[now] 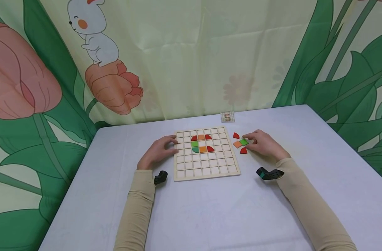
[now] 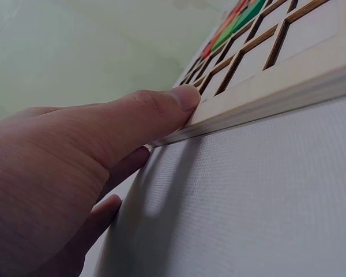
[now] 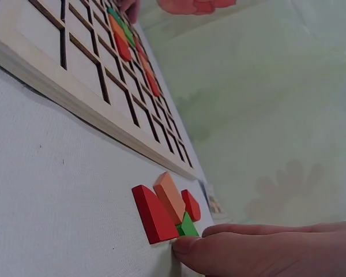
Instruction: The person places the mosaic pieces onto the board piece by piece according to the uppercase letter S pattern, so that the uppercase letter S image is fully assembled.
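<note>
A square wooden grid board lies on the table, with red, orange and green tiles set in several of its cells. My left hand rests at the board's left edge. Its thumb touches the rim, the other fingers spread below it in the left wrist view. Right of the board, my right hand pinches a green square tile between thumb and fingers, low at the table. Beside that tile lie an orange square tile and two red quarter-round tiles, one farther back and one nearer.
A small card printed with a grid pattern lies near the table's back edge. White cloth covers the table. Behind it hangs a curtain with flowers and a rabbit. Black wrist devices sit at both cuffs.
</note>
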The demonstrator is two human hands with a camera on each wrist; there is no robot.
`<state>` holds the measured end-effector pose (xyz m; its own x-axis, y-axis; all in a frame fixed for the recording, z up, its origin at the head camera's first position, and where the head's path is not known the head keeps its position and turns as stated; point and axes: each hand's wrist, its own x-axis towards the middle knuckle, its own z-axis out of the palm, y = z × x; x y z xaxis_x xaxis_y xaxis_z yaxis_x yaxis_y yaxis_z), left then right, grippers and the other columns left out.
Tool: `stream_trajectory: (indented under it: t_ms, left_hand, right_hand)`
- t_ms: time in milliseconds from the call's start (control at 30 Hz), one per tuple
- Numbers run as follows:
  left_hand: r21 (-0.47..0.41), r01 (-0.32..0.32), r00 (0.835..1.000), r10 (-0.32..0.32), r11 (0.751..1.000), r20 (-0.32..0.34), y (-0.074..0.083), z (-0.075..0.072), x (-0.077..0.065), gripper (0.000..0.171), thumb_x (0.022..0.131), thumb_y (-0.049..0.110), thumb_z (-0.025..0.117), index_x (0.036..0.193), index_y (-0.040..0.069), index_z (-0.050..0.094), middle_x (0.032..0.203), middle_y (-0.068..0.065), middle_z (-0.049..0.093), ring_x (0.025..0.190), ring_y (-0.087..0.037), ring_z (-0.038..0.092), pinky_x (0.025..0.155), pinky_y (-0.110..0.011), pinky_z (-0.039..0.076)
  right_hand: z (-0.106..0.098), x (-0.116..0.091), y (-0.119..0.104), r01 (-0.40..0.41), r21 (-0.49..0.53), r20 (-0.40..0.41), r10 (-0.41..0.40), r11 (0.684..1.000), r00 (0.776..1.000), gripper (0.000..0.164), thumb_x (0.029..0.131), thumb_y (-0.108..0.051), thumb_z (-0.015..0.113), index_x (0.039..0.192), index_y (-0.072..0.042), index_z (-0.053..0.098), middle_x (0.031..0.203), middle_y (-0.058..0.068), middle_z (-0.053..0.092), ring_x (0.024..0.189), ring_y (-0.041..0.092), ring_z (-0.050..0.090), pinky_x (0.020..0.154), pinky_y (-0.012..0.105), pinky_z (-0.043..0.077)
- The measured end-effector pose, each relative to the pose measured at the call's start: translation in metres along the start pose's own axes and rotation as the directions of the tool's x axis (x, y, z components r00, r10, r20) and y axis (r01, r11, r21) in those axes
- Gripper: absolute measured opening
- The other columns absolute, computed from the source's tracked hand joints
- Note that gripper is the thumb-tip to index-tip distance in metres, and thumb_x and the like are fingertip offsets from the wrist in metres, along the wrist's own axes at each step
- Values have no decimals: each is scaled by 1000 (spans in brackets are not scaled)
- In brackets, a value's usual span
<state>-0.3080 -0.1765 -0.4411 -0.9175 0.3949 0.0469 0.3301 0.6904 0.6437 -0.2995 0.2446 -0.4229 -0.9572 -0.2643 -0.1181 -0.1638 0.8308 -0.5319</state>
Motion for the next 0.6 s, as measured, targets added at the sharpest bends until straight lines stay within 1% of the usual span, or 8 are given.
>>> stream_trajectory:
  t_ms: [133,233,333,400,467,600]
  left_hand:
    - [2,-9,1000,9,1000,-5,-1,0,1,37,88,27,74,119,9,65,146,-7,48,141,-25,36,117,-42,26]
    - [3,-8,1000,8,1000,-4,-2,0,1,37,88,27,74,119,9,65,146,-6,49,141,-25,36,117,-41,26]
    - [4,-8,1000,8,1000,-4,-1,0,1,37,88,27,75,118,8,65,146,-6,49,141,-25,36,117,-41,26]
    - [3,-4,1000,4,1000,-2,-1,0,1,37,88,27,75,118,9,65,146,-6,49,141,-25,35,117,-41,26]
    - [4,3,1000,-3,1000,0,-1,0,1,37,88,27,75,118,9,65,147,-6,48,141,-25,35,117,-41,25]
    - [1,17,1000,-17,1000,6,0,0,1,37,88,27,75,119,10,64,147,-5,47,142,-24,34,117,-42,25]
  right_hand:
    - [0,0,-1,-4,-24,-23,4,1000,1000,37,92,-13,63,126,1,63,117,23,54,102,35,50,86,48,50]
    - [-1,1,1,-18,-39,-48,16,999,999,34,92,-12,62,121,5,64,114,23,58,101,35,51,87,49,49]
    - [-3,1,2,-26,-35,-56,24,999,998,38,91,-13,64,124,6,61,113,24,58,100,35,51,86,47,50]
    - [-2,1,3,-26,-28,-52,25,999,998,42,91,-14,65,128,5,58,115,25,56,99,35,51,85,47,50]
    - [-2,1,3,-26,-19,-43,25,999,999,45,92,-15,65,132,3,56,118,24,54,102,35,50,87,48,50]
    - [1,1,3,-19,-2,-38,19,1000,999,41,92,-15,65,130,0,60,120,23,52,102,34,49,85,45,50]
